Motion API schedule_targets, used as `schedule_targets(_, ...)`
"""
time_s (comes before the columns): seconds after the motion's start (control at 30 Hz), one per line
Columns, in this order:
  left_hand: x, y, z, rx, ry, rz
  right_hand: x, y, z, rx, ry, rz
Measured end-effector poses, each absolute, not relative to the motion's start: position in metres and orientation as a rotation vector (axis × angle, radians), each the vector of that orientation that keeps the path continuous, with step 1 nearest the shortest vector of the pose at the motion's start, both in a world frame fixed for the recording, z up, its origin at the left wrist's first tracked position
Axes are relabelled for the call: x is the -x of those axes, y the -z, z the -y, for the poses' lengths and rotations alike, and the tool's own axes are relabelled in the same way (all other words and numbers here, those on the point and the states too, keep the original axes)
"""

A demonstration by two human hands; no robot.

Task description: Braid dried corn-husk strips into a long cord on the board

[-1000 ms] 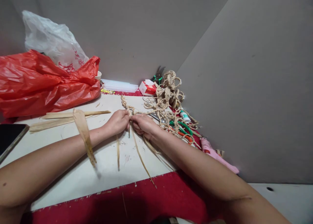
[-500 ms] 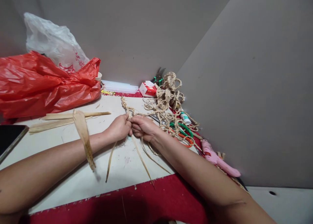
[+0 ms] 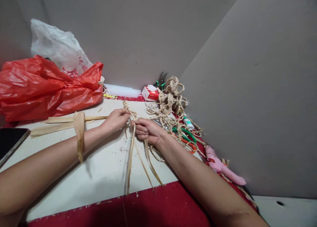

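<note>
A braid of dry, straw-like strips runs along the white board toward both hands. My left hand is closed, with its thumb and fingertips pinching at the braid's left side. Close beside it, my right hand is curled shut around the working end of the braid. Several loose dry strips hang from under the right hand toward the board's front edge. One wide dry strip is draped over my left forearm. The exact grip points are partly hidden by the fingers.
More flat strips lie at the left, near a dark phone. A red plastic bag stands behind them. Tangled braided cord, scissors with green handles and a pink glue gun line the right side.
My left hand has shifted slightly up and left, away from the right hand. A wide strip now hangs down under the right hand. The strip on my forearm has swung.
</note>
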State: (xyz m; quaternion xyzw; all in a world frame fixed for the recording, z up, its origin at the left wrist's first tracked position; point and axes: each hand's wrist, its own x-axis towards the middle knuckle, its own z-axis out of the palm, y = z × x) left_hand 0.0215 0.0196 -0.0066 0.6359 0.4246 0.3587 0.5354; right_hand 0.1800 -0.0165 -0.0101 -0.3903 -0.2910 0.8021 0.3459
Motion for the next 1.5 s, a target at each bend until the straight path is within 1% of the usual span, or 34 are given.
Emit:
schedule_targets(0.1, -0.027, 0.013, -0.015, -1.249, -0.709, -0.809, -0.184, 0.012, 0.013, 0.97, -2.133, 0.789)
schedule_targets(0.2, -0.028, 0.013, -0.01, -1.145, -0.577, -0.729, -0.189, 0.014, 0.01, 0.974, -2.151, 0.86)
schedule_targets(0.27, -0.027, 0.014, -0.009, -1.241, -0.562, -0.783, -0.191, 0.014, 0.009, 0.994, -2.15, 0.934)
schedule_targets(0.43, -0.02, 0.019, -0.017, -1.84, -0.687, -0.898, -0.19, 0.013, 0.011, 1.105, -2.023, 1.208)
schedule_targets(0.5, -0.019, 0.02, -0.02, -1.942, -0.68, -0.896, -0.189, 0.011, 0.013, 1.172, -1.911, 1.355)
schedule_targets(0.57, -0.018, 0.019, -0.021, -1.9, -0.634, -0.915, -0.189, 0.01, 0.014, 1.24, -1.771, 1.514)
schedule_targets(0.67, -0.02, 0.014, -0.018, -1.629, -0.528, -0.946, -0.188, 0.006, 0.015, 1.349, -1.508, 1.764)
schedule_targets(0.77, -0.022, 0.012, -0.015, -1.395, -0.456, -0.913, -0.186, 0.004, 0.016, 1.449, -1.128, 2.012)
schedule_targets(0.87, -0.023, 0.013, -0.013, -1.345, -0.473, -0.905, -0.185, 0.005, 0.019, 1.52, -0.808, 2.165)
schedule_targets(0.97, -0.023, 0.014, -0.012, -1.37, -0.505, -0.967, -0.185, 0.002, 0.022, 1.578, -0.65, 2.244)
schedule_targets(1.17, -0.025, 0.018, -0.01, -1.512, -0.575, -1.042, -0.185, -0.017, 0.031, 1.694, -0.587, 2.316)
schedule_targets(1.3, -0.025, 0.019, -0.01, -1.519, -0.605, -1.012, -0.174, -0.02, 0.039, 1.692, -0.891, 2.173)
schedule_targets(1.37, -0.025, 0.019, -0.009, -1.477, -0.598, -0.988, -0.168, -0.015, 0.044, 1.698, -0.947, 2.121)
schedule_targets(1.5, -0.024, 0.015, -0.007, -1.333, -0.556, -0.974, -0.158, -0.005, 0.051, 1.762, -0.68, 2.205)
